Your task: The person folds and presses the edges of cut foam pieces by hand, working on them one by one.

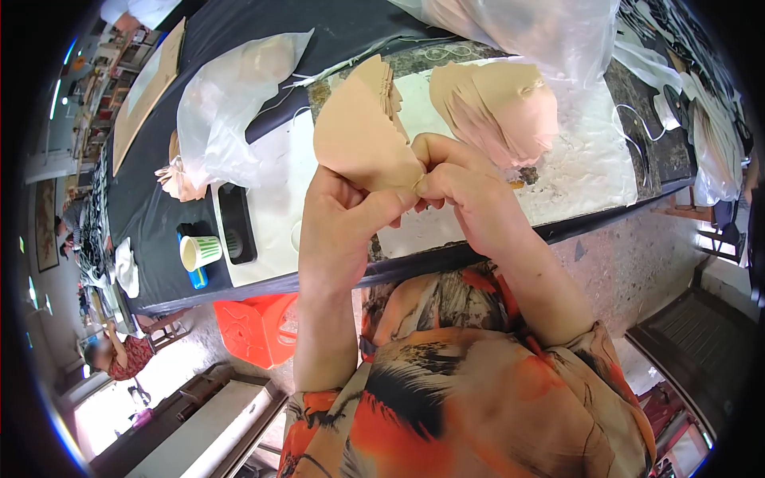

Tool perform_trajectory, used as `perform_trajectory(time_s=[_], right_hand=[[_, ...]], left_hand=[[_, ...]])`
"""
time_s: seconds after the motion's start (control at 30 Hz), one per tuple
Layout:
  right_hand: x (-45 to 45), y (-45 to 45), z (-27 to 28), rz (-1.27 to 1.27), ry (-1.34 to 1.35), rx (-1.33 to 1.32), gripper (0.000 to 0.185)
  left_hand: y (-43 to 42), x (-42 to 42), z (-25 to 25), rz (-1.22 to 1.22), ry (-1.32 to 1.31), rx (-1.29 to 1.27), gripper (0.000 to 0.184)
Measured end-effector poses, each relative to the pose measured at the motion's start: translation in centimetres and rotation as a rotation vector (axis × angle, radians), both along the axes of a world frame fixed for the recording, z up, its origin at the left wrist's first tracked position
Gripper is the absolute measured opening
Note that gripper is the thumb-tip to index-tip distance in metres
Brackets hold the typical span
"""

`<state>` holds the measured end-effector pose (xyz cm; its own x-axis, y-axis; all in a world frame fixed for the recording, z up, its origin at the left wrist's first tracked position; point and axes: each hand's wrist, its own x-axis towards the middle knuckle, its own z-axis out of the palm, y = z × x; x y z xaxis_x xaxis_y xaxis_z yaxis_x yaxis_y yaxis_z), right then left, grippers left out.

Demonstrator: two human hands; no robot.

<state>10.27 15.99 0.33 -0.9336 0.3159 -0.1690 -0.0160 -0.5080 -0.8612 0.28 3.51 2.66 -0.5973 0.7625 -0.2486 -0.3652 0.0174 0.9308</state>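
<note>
The left hand (pixel 339 219) grips a beige stack (pixel 358 127) between thumb and fingers, above the table (pixel 143 215); the right hand (pixel 472 190) pinches its lower corner. Beyond the right hand, another stack (pixel 506 103) lies on a white sheet (pixel 594 155). A cup (pixel 201 252) is beside a phone (pixel 237 223).

It's a workshop (cut pieces (pixel 358 119), long worktable (pixel 151 227)).

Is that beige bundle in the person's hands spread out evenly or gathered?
Gathered: the beige bundle narrows toward where the left hand and right hand meet, and widens above, layered edges showing.
</note>
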Motion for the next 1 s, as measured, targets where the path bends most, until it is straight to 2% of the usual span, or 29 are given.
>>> perform_trajectory(time_s=[0.2,0.27,0.4,0.5,0.6,0.8,1.0], right_hand=[[0.22,0.55,-0.15,0.079,-0.006,-0.107,0.009],[0.12,0.29,-0.12,0.038,-0.007,-0.076,0.008],[0.23,0.07,-0.62,-0.015,-0.032,0.072,0.007],[0.26,0.39,-0.12,0.014,-0.054,0.029,0.007],[0.40,0.65,-0.32,0.067,-0.046,-0.218,0.008],[0.51,0.21,-0.04,0.038,-0.003,-0.036,0.009],[0.80,0.77,-0.42,0.081,-0.031,-0.265,0.011]], left_hand=[[-0.02,-0.50,-0.12,0.009,-0.095,0.041,0.048],[0.09,-0.31,0.01,0.024,-0.108,0.051,0.046],[-0.12,-0.30,-0.36,-0.023,0.047,-0.046,0.043],[-0.05,-0.36,-0.26,-0.009,0.067,-0.034,0.042],[-0.09,-0.51,-0.11,-0.013,0.028,-0.008,0.044],[0.02,-0.12,-0.33,0.063,0.033,-0.011,0.053],[-0.39,-0.21,-0.62,0.002,0.031,0.036,0.049]])
